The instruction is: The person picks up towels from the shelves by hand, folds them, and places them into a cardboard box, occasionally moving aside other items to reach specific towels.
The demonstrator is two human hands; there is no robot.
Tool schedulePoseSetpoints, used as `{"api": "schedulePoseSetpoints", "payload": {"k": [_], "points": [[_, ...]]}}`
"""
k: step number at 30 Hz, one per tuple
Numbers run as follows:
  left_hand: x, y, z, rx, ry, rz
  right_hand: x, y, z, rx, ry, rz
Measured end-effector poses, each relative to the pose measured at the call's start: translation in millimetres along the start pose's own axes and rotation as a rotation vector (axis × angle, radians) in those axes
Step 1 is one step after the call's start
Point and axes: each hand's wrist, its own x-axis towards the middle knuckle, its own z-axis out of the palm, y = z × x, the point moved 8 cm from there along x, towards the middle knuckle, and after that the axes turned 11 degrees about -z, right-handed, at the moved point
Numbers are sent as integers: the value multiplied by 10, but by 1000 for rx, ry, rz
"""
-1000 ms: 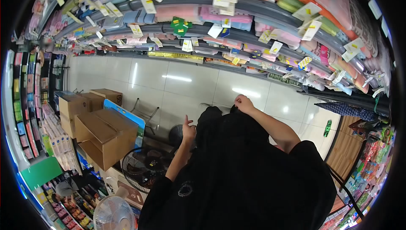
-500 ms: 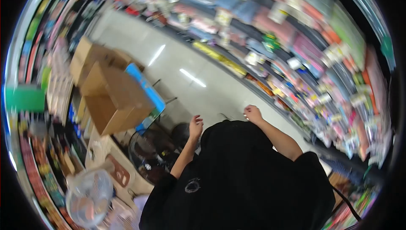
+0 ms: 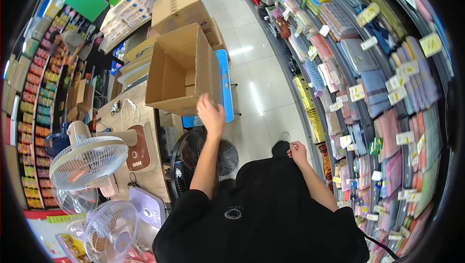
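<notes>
My left hand (image 3: 211,113) is raised with fingers spread, just below and beside the lower edge of an open, empty cardboard box (image 3: 181,72) lying on its side on a counter. I cannot tell whether it touches the box. My right hand (image 3: 297,151) is lower, fingers curled, pinching the top edge of a black cloth or garment (image 3: 278,148) in front of my chest. My black shirt fills the bottom of the view.
More closed cardboard boxes (image 3: 177,4) sit behind the open one. A blue panel (image 3: 224,86) stands beside it. White fans (image 3: 89,161) and a dark fan (image 3: 193,154) stand at lower left. Shelves of folded textiles (image 3: 382,93) line the right of the tiled aisle (image 3: 259,79).
The view has swung left and down toward the counter. My left hand has risen from chest height up to the open box. My right hand stays on the black cloth.
</notes>
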Motion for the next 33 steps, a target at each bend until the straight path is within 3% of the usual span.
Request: {"api": "schedulePoseSetpoints", "payload": {"k": [4, 6, 11, 15, 20, 23, 27, 33], "points": [[636, -216, 20, 357, 198, 10, 473, -146, 92, 71, -30, 168], [862, -543, 399, 429, -117, -157, 793, -347, 239, 69, -73, 143], [927, -366, 843, 433, -242, -2, 1772, -737, 668, 0, -280, 65], [800, -146, 1193, 353, -417, -124, 2397, -1156, 965, -23, -349, 97], [1336, -7, 1233, 238, -278, -227, 3110, -1439, 1143, -242, -468, -25], [1677, -7, 1226, 192, -198, -206, 3385, -1544, 1203, -328, -485, 14], [2142, -24, 1241, 156, -186, -240, 3760, -1644, 1443, -291, -574, 2], [3043, -114, 1465, 204, -210, -239, 4346, -1869, 1735, -324, -517, 60]]}}
